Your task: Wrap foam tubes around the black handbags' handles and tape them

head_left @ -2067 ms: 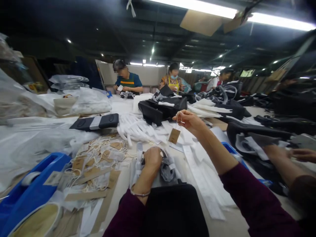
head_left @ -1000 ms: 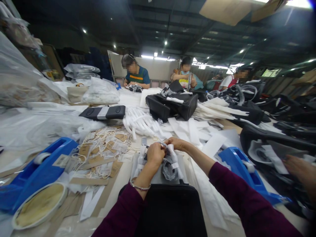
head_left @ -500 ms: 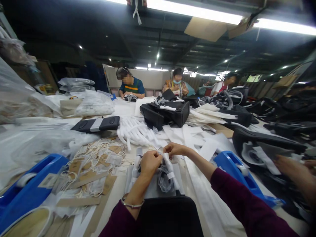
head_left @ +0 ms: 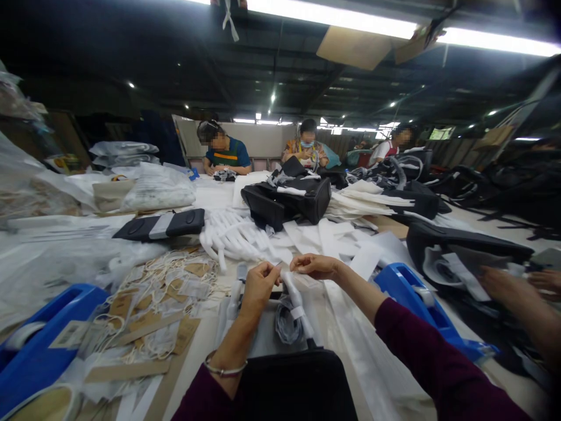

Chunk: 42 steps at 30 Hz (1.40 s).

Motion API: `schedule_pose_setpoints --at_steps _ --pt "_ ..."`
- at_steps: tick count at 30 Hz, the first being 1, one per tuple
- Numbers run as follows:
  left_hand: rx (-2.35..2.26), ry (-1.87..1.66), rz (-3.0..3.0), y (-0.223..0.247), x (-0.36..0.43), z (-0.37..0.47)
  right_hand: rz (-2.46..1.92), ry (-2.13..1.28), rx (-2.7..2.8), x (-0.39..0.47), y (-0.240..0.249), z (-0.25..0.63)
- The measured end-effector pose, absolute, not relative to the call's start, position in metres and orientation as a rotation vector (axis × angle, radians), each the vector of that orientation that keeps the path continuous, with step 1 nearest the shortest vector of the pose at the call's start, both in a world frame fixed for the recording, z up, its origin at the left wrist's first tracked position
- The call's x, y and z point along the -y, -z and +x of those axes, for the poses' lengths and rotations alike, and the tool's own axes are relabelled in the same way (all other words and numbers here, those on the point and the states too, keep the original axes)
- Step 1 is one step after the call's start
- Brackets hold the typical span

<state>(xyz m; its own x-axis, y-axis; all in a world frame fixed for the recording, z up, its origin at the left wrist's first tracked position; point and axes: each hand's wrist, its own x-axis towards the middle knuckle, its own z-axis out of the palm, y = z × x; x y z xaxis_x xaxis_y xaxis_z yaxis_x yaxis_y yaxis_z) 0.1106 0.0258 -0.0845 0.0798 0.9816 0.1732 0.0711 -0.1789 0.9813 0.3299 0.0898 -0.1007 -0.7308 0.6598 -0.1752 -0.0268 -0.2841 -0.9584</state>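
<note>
We can't tell what sits between the fingertips of the left hand (head_left: 258, 289) and right hand (head_left: 315, 266); too small. Left wrist and hand hide part of the grey wrapping behind them. Black bag (head_left: 298, 386) runs off the bottom edge, so we miss its near end. Left blue tape dispenser (head_left: 65, 333) is cut by the left edge, its label (head_left: 70, 334) unreadable to us. Pale tub (head_left: 75, 399) is cropped at the bottom. Print on the brown tags (head_left: 118, 305): too small. Co-worker's hand (head_left: 504, 286) is blurred, arm cut off right.
</note>
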Motion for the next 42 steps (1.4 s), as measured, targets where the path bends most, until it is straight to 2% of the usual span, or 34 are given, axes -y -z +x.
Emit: schedule_pose_setpoints --at_steps 9,30,37,42 --pt "-1.037 -1.282 0.973 0.079 -0.022 0.108 -0.777 -1.94 1.213 -0.081 0.121 0.316" --pt "-1.055 -1.336 0.785 0.08 -0.021 0.108 -1.07 -1.53 1.421 -0.054 0.107 0.286" --pt "-1.143 -1.353 1.011 0.081 -0.021 0.109 -1.152 -1.336 1.622 -0.054 0.096 0.284" --pt "-1.472 -1.238 1.668 0.076 -0.012 0.112 -1.103 -1.299 1.769 -0.061 0.085 0.281"
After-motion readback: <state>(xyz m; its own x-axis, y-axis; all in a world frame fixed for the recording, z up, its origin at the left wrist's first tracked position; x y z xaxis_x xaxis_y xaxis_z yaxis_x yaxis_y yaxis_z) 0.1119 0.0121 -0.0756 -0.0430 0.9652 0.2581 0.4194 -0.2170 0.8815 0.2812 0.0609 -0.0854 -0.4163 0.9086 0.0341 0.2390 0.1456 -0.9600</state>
